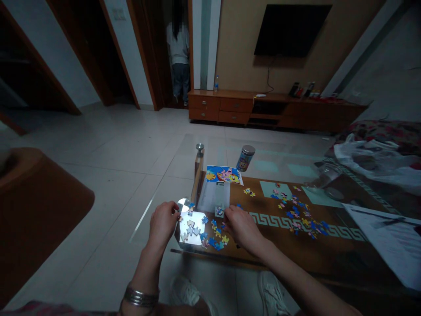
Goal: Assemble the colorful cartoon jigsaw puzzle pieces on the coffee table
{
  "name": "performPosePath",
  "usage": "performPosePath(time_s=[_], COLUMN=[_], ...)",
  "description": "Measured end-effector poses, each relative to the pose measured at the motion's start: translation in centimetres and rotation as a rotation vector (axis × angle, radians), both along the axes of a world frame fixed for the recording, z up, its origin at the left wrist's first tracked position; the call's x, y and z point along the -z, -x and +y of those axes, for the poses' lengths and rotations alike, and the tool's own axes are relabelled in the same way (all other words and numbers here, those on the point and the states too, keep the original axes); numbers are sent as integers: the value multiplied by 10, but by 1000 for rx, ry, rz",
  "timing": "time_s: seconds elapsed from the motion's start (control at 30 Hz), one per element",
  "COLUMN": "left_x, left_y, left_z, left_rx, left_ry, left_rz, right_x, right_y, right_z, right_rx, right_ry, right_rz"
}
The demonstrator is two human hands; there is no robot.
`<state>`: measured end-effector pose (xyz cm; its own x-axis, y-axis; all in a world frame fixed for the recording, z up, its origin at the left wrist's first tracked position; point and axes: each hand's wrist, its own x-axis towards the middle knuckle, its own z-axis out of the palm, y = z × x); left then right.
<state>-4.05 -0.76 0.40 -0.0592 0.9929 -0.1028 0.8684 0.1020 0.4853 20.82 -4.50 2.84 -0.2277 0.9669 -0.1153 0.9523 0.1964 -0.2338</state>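
Working hands apart, grip unclear: your left hand [162, 223] sat at the glass tabletop [210, 153] edge, your right hand [241, 229] over jigsaw pieces [217, 237]; the SpongeBob picture card [224, 174] lay beyond.

The glass table [210, 151] carries scattered puzzle pieces [297, 217] at two o'clock, a picture card [223, 174] and jar [245, 158] at twelve, and paper [378, 232] at three.
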Motion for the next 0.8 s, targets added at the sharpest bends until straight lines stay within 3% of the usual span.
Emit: performPosePath(time_s=[0.2, 0.43, 0.6, 0.8], left_x=[0, -4, -2, 1], left_y=[-7, -20, -21, -24], left_z=[2, 3, 5, 5], left_rx=[47, 153, 170, 170], left_ry=[-46, -73, -64, -59], left_rz=[-23, -34, -28, -25], right_x=[8, 8, 14, 3], right_y=[6, 48, 62, 67], right_z=[15, 46, 55, 43], right_rx=[-35, -106, -115, -37], right_ry=[-17, -20, -13, -28], right_rz=[264, 405, 396, 194])
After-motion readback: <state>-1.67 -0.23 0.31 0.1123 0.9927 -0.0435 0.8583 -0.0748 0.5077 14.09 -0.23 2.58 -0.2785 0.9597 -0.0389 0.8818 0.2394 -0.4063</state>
